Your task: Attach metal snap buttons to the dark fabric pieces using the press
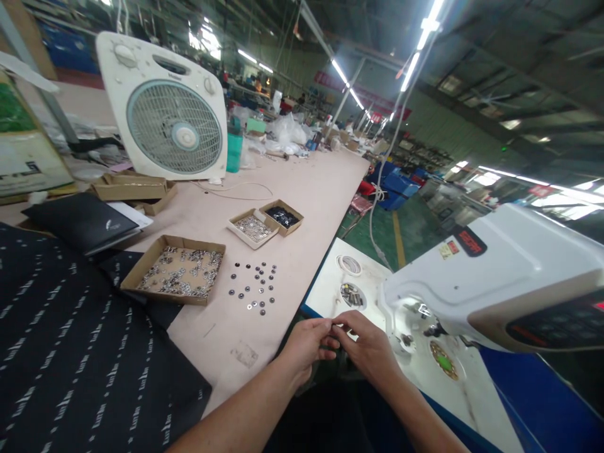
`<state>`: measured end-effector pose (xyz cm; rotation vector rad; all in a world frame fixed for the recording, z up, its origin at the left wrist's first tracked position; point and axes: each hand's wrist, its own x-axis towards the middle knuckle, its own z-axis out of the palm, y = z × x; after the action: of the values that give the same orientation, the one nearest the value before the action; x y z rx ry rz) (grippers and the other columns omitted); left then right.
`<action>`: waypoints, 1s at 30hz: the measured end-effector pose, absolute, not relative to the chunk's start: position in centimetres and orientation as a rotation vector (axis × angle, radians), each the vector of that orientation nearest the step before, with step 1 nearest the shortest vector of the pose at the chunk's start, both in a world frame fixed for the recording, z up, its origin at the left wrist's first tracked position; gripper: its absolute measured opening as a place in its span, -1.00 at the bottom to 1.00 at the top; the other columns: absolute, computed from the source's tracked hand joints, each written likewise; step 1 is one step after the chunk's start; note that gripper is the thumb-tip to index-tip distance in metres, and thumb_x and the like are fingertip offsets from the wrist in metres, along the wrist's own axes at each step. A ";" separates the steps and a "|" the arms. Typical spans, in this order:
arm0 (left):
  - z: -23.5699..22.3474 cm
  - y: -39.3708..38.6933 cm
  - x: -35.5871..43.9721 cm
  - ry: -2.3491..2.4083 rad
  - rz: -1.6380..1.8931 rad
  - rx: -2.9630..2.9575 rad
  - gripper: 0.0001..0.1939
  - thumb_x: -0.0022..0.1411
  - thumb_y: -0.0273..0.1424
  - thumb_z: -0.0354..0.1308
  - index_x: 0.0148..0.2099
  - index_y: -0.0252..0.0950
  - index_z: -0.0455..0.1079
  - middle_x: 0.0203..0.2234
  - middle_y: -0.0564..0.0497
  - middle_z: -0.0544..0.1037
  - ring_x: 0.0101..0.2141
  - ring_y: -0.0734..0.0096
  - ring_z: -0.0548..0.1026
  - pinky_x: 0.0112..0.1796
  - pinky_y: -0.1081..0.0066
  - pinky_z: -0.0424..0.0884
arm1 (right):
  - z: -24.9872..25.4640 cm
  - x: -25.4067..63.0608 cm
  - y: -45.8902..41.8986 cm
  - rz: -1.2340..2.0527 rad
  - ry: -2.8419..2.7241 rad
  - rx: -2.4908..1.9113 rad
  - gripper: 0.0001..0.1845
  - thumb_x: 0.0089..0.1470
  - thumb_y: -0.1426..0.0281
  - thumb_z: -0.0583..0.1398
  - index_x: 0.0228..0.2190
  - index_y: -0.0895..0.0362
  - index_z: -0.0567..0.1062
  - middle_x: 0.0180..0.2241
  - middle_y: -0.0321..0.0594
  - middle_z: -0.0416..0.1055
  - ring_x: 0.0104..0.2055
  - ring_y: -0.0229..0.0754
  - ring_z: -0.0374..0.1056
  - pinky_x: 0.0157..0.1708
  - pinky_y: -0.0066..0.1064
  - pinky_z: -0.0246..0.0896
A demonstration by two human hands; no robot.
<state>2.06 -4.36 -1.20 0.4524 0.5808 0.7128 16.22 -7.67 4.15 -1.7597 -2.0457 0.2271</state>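
Observation:
My left hand (pixel 311 346) and my right hand (pixel 363 340) meet fingertip to fingertip in front of the machine table. Both are closed in a pinch on something dark and tiny, too small to name. Left of them, several dark round snap buttons (pixel 261 290) lie scattered on the pinkish table. An open cardboard box (pixel 207 245) of loose metal snap parts sits beyond these. Farther back are two small boxes, one with silvery parts (pixel 255 228) and one with black parts (pixel 283 216). To the right stands a white button-fastening machine (pixel 500 270).
A box fan (pixel 174 126) stands on the table, with a teal bottle (pixel 234 145) beside it. Dark printed fabric (pixel 94 352) covers the near left. A black folder (pixel 85 220) lies behind it. The white machine table (pixel 330 277) has round wells holding small parts.

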 end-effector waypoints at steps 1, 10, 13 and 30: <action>-1.2 -4.3 2.0 0.579 0.718 0.441 -0.73 0.21 -0.29 0.25 -0.18 -0.42 0.52 -0.38 -0.04 0.53 -0.48 0.54 0.45 -0.50 0.55 0.37 | 4.2 16.2 -7.6 0.219 -2.062 -1.754 -0.84 0.22 0.39 0.15 -0.24 0.04 0.55 -0.25 -0.22 0.51 -0.25 -0.16 0.44 -0.19 -0.31 0.32; -1.2 -4.0 2.4 0.521 0.796 0.265 -0.80 0.22 -0.36 0.20 -0.22 -0.42 0.49 -0.40 -0.05 0.54 -0.49 0.48 0.47 -0.48 0.49 0.38 | 5.3 14.5 -5.1 0.092 -2.188 -1.745 -0.80 0.25 0.37 0.11 -0.36 0.07 0.52 -0.33 -0.20 0.49 -0.23 -0.10 0.39 -0.20 -0.30 0.22; -1.3 -3.6 2.5 0.485 0.841 0.182 -0.86 0.21 -0.41 0.18 -0.28 -0.42 0.44 -0.49 -0.02 0.51 -0.51 0.47 0.46 -0.44 0.46 0.42 | 5.2 13.1 -3.7 0.120 -2.220 -1.748 -0.82 0.20 0.37 0.13 -0.39 0.09 0.51 -0.35 -0.19 0.48 -0.22 -0.07 0.37 -0.17 -0.25 0.21; -0.6 -2.8 1.6 0.365 0.787 -0.103 -0.49 0.45 -0.11 -0.14 -0.08 -0.45 0.43 -0.37 -0.10 0.54 -0.44 0.49 0.50 -0.40 0.53 0.40 | 5.1 14.0 -5.7 0.143 -2.286 -1.534 -0.81 0.17 0.44 0.22 -0.22 0.00 0.62 -0.14 -0.14 0.51 -0.07 -0.05 0.37 -0.05 -0.16 0.26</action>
<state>1.63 -2.85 -0.60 -0.1029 0.3649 0.7869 13.99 -5.72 5.10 -1.5344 -2.2861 0.1426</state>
